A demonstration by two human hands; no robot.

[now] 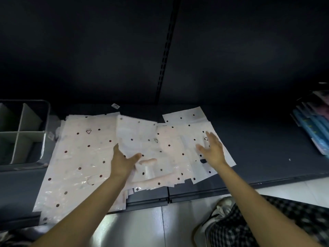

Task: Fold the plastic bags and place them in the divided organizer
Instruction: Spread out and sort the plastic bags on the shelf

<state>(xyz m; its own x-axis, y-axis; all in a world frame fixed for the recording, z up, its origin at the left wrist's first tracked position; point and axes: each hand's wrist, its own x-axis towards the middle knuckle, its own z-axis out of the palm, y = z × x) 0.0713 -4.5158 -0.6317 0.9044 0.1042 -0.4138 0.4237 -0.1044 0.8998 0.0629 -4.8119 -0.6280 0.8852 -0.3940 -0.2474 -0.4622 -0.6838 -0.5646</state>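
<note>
Item: one translucent white plastic bag with dark polka dots (137, 138), lifted off the heap at the middle of the dark grey shelf (267, 154). My left hand (122, 162) pinches its near edge, thumb on top at about 3 o'clock, fingers hidden under the film. The sheet stands tilted up and away toward 12 o'clock and looks blurred.

Item: my right hand (212, 148), fingers straight and spread, holding nothing, palm down over the right-hand spread of dotted bags (187, 152). I cannot tell whether it touches them or hovers just above.

Item: the larger pile of flat dotted bags (78, 157), at 9 o'clock from the lifted bag.

Item: the grey divided organizer with upright partitions (23, 132), at 9 o'clock on the shelf's far left, well apart from both hands; I see no folded bags in the compartments that show.

Method, as I judge it: bring my right hand to the free edge, lay the bag flat, match corners, press the air out along each crease, and fold small enough for one compartment. The film is slippery, so a loose fold would likely spring open.

Pose: both forearms reach forward from 6 o'clock, wrists level.
</note>
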